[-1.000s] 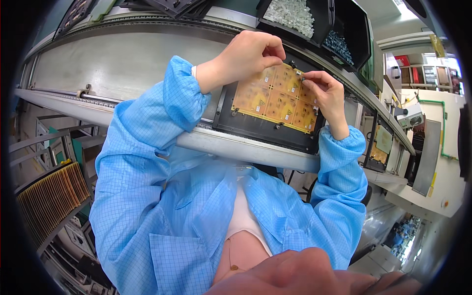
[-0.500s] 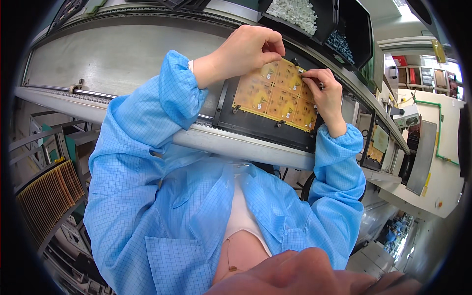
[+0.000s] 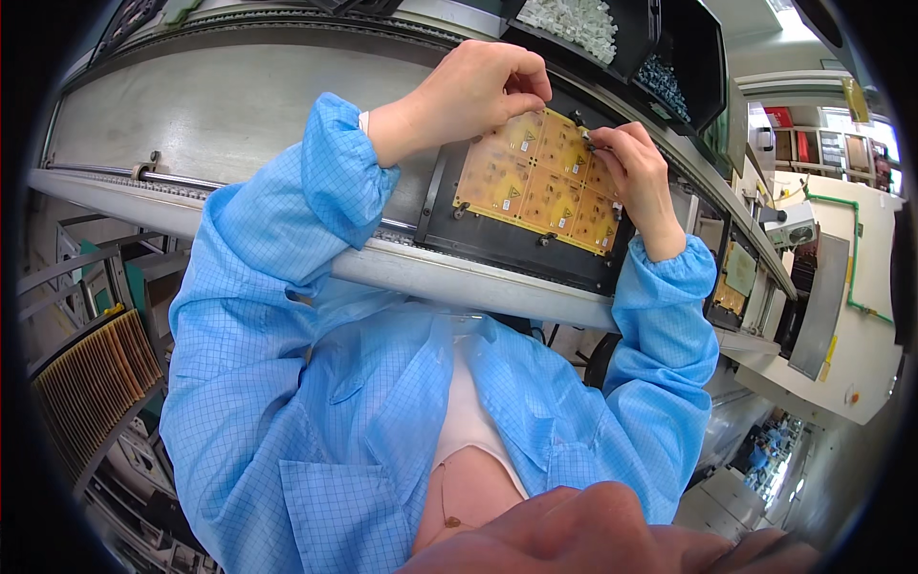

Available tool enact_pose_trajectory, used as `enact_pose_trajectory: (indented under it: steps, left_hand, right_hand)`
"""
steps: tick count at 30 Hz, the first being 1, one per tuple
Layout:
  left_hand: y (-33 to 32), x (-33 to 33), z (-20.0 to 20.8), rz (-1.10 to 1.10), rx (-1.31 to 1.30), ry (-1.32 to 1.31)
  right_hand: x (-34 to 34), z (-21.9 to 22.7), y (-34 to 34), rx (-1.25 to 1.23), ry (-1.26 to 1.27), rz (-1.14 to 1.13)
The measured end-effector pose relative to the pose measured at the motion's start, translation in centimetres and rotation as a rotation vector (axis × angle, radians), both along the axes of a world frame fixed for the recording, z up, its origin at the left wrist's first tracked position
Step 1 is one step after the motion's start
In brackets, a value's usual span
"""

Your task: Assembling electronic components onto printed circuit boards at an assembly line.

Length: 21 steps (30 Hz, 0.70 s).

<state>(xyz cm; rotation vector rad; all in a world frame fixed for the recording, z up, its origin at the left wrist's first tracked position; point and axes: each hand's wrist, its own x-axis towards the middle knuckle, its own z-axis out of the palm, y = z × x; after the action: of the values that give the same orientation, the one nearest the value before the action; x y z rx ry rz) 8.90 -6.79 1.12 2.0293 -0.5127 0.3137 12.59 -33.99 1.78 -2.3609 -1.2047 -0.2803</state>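
A yellow circuit board panel (image 3: 499, 188), split into several sections with small labels and printed marks, lies in a black carrier frame (image 3: 442, 206) with dark clips (image 3: 546, 239) along its edges. My left hand (image 3: 483, 88) hovers over the panel's far edge, thumb and forefinger curled together in a pinch; what is between them is hidden. At the panel's far right edge, my right hand (image 3: 643, 182) has its thumb and forefinger pinched beside a dark clip. I cannot make out whether it grips a small part or the clip itself.
Beyond the rail stand a black bin of white parts (image 3: 571, 27) and another of small blue-grey parts (image 3: 663, 84). A metal conveyor surface (image 3: 239, 105) stretches left. Another board in a carrier (image 3: 736, 273) sits to the right. A rack of upright boards (image 3: 96, 392) stands at lower left.
My left hand has shifted slightly up and to the left. The right hand and forearm have moved a little to the right, with the fingertips still by the panel's edge.
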Motion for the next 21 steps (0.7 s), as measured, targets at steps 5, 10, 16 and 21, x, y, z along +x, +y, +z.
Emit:
enact_pose_trajectory:
  steps: [5, 10, 16, 21]
  left_hand:
    - [0.0, 0.1, 0.2, 0.001, -0.033, 0.040]
    - [0.0, 0.1, 0.3, -0.003, -0.068, 0.048]
    - [-1.2, -0.6, 2.2, -0.059, -0.170, 0.337]
    - [-1.9, -0.7, 2.5, -0.105, -0.223, 0.482]
  right_hand:
    - [0.2, 0.9, 0.5, -0.137, -0.106, 0.120]
    - [1.0, 2.3, -1.2, 0.037, -0.096, -0.015]
    - [13.1, 3.4, -4.0, -0.010, -0.303, -0.353]
    - [18.1, 2.1, -2.6, -0.299, 0.096, -0.551]
